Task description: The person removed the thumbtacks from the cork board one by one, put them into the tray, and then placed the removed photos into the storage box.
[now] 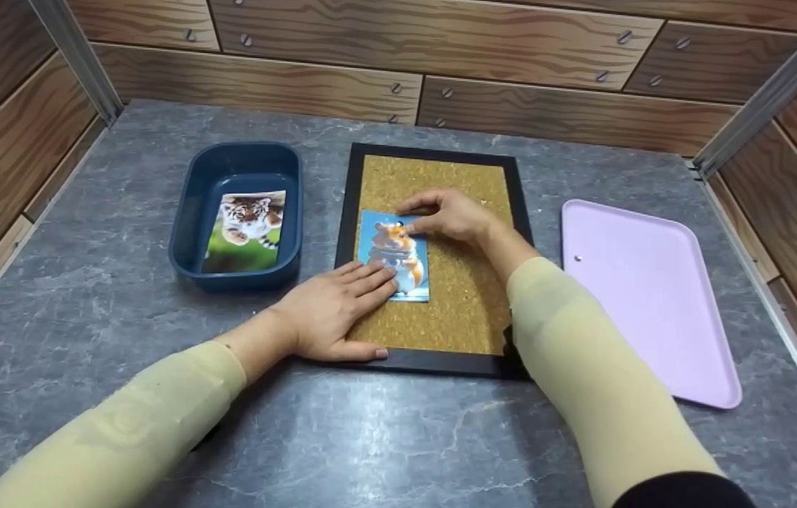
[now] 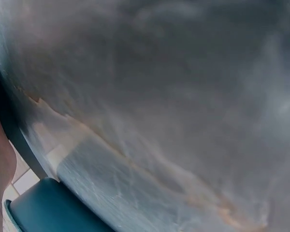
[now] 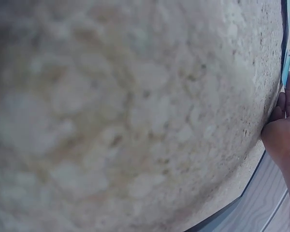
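**Two hands on a hamster picture**

The hamster card [image 1: 393, 248] lies on the cork board [image 1: 465, 282], by the board's left side, in the middle part of the bench [image 1: 398, 437]. It shows an orange and white hamster on blue.

The left hand [image 1: 331, 310] is laid out flat. Its fingers press on the card's lower left part, and its thumb rests on the front strip of the black frame [image 1: 441, 361] around the cork. The right hand [image 1: 462, 215] is at the top of the card, with its fingers bent and a narrow gap by the thumb. A dark round dot [image 1: 400, 224] is right by the thumb tip (it could be a pin or part of the drawing, I cannot tell). I also cannot tell if the hand is pinching anything.

To the left, toward the bench's back left corner, is a deep blue box [image 1: 236, 279]. A tiger card [image 1: 250, 233] is in it, with green at the bottom.

Near the bench's right edge is a flat purple tray [image 1: 652, 303]. A tiny shiny thing [image 1: 578, 258] is on it, by its left rim. The right sleeve [image 1: 582, 353] covers the tray's front left corner.

Past the bench's back edge is a wall [image 1: 342, 35] with a wood plank look.
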`<state>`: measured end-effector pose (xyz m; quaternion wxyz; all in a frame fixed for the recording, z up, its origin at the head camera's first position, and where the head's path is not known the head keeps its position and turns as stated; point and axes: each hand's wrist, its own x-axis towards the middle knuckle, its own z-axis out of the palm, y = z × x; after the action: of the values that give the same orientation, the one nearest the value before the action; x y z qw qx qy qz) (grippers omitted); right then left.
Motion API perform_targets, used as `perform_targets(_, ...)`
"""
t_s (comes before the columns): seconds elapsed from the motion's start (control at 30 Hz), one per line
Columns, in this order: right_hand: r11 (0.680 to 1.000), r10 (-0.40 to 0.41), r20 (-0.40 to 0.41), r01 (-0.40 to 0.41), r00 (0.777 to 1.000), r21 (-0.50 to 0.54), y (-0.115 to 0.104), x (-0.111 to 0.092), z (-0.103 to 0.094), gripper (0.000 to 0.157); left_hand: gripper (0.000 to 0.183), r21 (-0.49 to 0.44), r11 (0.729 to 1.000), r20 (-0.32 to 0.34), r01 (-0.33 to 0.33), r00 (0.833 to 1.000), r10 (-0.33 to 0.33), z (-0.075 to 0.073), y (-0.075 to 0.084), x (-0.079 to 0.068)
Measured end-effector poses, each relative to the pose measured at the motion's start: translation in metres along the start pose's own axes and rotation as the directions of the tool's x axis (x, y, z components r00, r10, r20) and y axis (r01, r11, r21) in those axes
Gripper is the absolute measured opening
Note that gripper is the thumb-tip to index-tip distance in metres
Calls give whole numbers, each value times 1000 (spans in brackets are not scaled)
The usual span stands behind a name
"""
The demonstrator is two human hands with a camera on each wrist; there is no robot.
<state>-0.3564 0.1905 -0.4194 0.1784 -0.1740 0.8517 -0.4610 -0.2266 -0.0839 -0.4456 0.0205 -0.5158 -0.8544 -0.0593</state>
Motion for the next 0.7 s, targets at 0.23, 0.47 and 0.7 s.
perform_targets(0.23,1000,16,-18,-16,1000,12,-3,-1,5,35,100,0,1000,6,1,1000,-1,1,0,-1)
perform_targets(0.47,1000,-2,-27,2,1000,-29,-5,-2,4,34,100,2,1000,4,-2,1000,2,-1,0,0)
perform_targets(0.7,995,-21,-31,18,999,-100,-3,-1,6,33,100,-6,1000,2,-1,1000,1,0,0,-1)
